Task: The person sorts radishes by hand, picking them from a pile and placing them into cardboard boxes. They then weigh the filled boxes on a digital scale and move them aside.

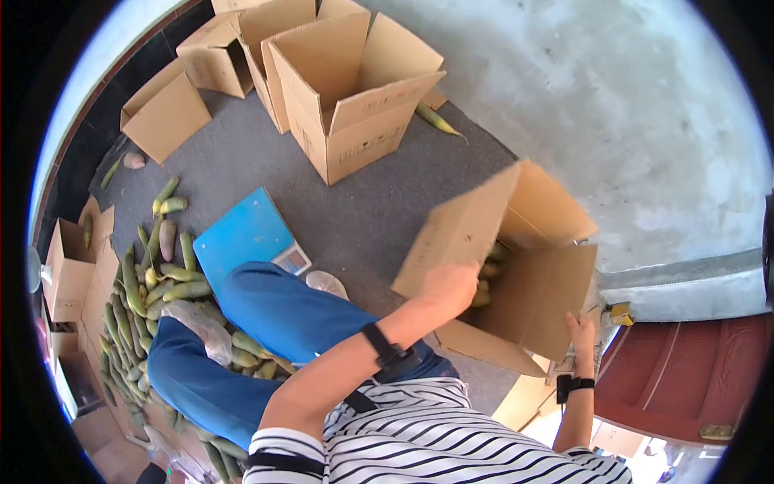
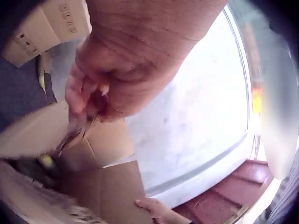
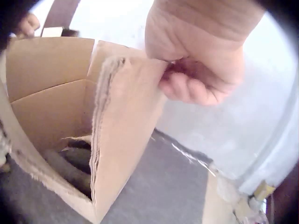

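An open cardboard box [image 1: 556, 282] stands tilted at my right side, with several long green-yellow vegetables [image 1: 484, 282] inside. My left hand [image 1: 451, 290] grips the top edge of its near-left flap [image 1: 468, 218]. The left wrist view shows the fingers of the left hand [image 2: 110, 88] curled over that edge. On the opposite side, my right hand [image 1: 582, 332] holds another flap. Seen from the right wrist, the right hand [image 3: 196, 74] pinches the corner of this flap [image 3: 128, 112], fingers bent behind it.
A blue scale [image 1: 246, 234] lies by my knee, beside a heap of the long vegetables [image 1: 129, 323]. More open boxes [image 1: 355, 89] stand at the back, with one vegetable [image 1: 439, 123] on the floor near them. A pale wall [image 1: 637, 137] and red panel [image 1: 685, 371] lie to the right.
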Tool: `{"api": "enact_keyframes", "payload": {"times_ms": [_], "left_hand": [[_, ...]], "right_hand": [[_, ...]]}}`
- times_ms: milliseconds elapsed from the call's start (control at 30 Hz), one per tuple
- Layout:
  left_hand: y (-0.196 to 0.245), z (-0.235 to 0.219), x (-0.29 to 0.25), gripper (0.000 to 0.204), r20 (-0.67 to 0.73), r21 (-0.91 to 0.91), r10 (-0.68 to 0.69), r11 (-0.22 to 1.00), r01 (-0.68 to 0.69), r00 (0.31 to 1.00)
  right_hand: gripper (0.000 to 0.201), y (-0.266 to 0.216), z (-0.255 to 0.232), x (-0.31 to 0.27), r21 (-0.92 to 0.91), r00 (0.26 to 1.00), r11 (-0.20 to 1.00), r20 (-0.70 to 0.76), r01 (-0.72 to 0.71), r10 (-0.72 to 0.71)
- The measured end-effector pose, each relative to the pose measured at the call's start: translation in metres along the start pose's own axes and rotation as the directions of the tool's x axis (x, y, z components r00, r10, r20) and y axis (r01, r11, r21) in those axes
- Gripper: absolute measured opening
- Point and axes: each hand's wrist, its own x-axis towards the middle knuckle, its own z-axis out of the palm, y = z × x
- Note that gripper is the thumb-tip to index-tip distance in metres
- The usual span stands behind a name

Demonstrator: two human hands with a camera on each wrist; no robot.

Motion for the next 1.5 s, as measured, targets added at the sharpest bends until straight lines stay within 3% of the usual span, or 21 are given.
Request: {"api": "enact_keyframes", "payload": {"times_ms": [100, 133, 167, 233, 400, 500, 533, 667, 733, 800, 833, 900, 967, 1000, 1067, 1100, 1167, 1200, 1267, 1333, 1500], "left_hand": [[0.033, 0.004, -0.009, 0.025, 0.198, -0.105, 0.109, 0.99, -0.089, 0.974], [0.038, -0.001, -0.014, 0.026, 0.216, -0.099, 0.141, 0.988, -0.122, 0.966], [0.035, -0.011, -0.018, 0.028, 0.22, -0.093, 0.153, 0.986, -0.135, 0.963], [0.017, -0.043, -0.034, 0.027, 0.195, -0.02, 0.053, 0.999, -0.05, 0.979], [-0.021, -0.11, -0.102, 0.02, 0.026, 0.092, -0.195, 0.977, 0.192, 0.98], [-0.018, -0.142, -0.146, 0.016, -0.167, 0.037, -0.248, 0.966, 0.257, 0.954], [-0.02, -0.151, -0.162, 0.016, -0.196, 0.037, -0.262, 0.961, 0.274, 0.945], [-0.02, -0.184, -0.232, 0.014, -0.557, 0.142, -0.391, 0.825, 0.548, 0.733], [-0.028, -0.193, -0.275, 0.022, -0.665, 0.17, -0.428, 0.711, 0.682, 0.612], [-0.029, -0.193, -0.314, 0.031, -0.821, 0.265, -0.327, 0.508, 0.819, 0.468], [-0.031, -0.19, -0.329, 0.039, -0.879, 0.213, -0.321, 0.398, 0.892, 0.353], [-0.029, -0.182, -0.356, 0.061, -0.904, 0.135, -0.372, 0.217, 0.967, 0.209], [-0.038, -0.166, -0.372, 0.071, -0.894, -0.08, -0.44, 0.345, 0.935, 0.086], [-0.047, -0.158, -0.378, 0.074, -0.922, -0.056, -0.373, 0.394, 0.917, 0.104], [-0.045, -0.153, -0.377, 0.076, -0.908, -0.089, -0.412, 0.367, 0.926, 0.077], [-0.045, -0.152, -0.378, 0.076, -0.908, -0.103, -0.415, 0.36, 0.927, 0.061], [-0.049, -0.15, -0.377, 0.076, -0.912, -0.093, -0.406, 0.349, 0.933, 0.061], [-0.052, -0.15, -0.378, 0.076, -0.913, -0.102, -0.405, 0.353, 0.93, 0.054], [-0.052, -0.15, -0.381, 0.077, -0.92, -0.07, -0.382, 0.369, 0.927, 0.082], [-0.051, -0.149, -0.382, 0.077, -0.92, -0.065, -0.382, 0.369, 0.927, 0.087], [-0.053, -0.149, -0.38, 0.078, -0.928, -0.04, -0.358, 0.37, 0.928, 0.103]], "right_hand": [[0.049, 0.091, 0.02, -0.003, -0.344, 0.967, 0.919, -0.228, -0.191, 0.116], [0.054, 0.085, 0.01, -0.011, -0.268, 0.912, 0.926, -0.38, -0.267, 0.153], [0.053, 0.101, -0.004, -0.003, -0.353, 0.926, 0.875, -0.301, -0.332, 0.229], [0.031, 0.127, -0.019, 0.021, -0.721, 0.902, 0.561, -0.415, -0.407, 0.121], [0.028, -0.098, -0.062, 0.068, -0.404, 0.779, 0.861, -0.411, 0.309, -0.473], [0.022, -0.247, -0.026, 0.078, -0.166, 0.699, 0.73, -0.212, 0.663, -0.683], [0.018, -0.285, -0.004, 0.084, -0.113, 0.595, 0.626, -0.219, 0.772, -0.773], [0.017, -0.417, 0.067, 0.122, -0.077, 0.246, 0.266, -0.201, 0.961, -0.948], [0.025, -0.463, 0.096, 0.144, -0.082, 0.212, 0.226, -0.152, 0.971, -0.965], [0.04, -0.507, 0.127, 0.172, -0.299, 0.148, 0.177, -0.117, 0.938, -0.982], [0.054, -0.52, 0.141, 0.187, -0.278, 0.208, 0.208, -0.03, 0.938, -0.978], [0.065, -0.535, 0.174, 0.226, -0.281, 0.235, 0.22, 0.021, 0.934, -0.972], [0.072, -0.539, 0.195, 0.248, -0.329, 0.354, 0.288, 0.165, 0.899, -0.92], [0.056, -0.532, 0.203, 0.253, -0.357, 0.269, 0.236, 0.046, 0.904, -0.962], [0.031, -0.543, 0.199, 0.241, -0.44, 0.421, 0.33, 0.127, 0.835, -0.898], [0.031, -0.541, 0.2, 0.236, -0.439, 0.407, 0.315, 0.132, 0.841, -0.904], [0.015, -0.536, 0.193, 0.226, -0.422, 0.12, 0.058, 0.124, 0.905, -0.985], [0.015, -0.536, 0.193, 0.221, -0.429, 0.113, 0.05, 0.123, 0.902, -0.986], [0.014, -0.533, 0.191, 0.191, -0.37, -0.052, -0.084, 0.095, 0.925, -0.994], [0.014, -0.526, 0.188, 0.153, -0.35, -0.056, -0.077, 0.07, 0.934, -0.996], [0.016, -0.486, 0.181, 0.081, -0.086, 0.076, 0.074, 0.021, 0.993, -0.997]]}}
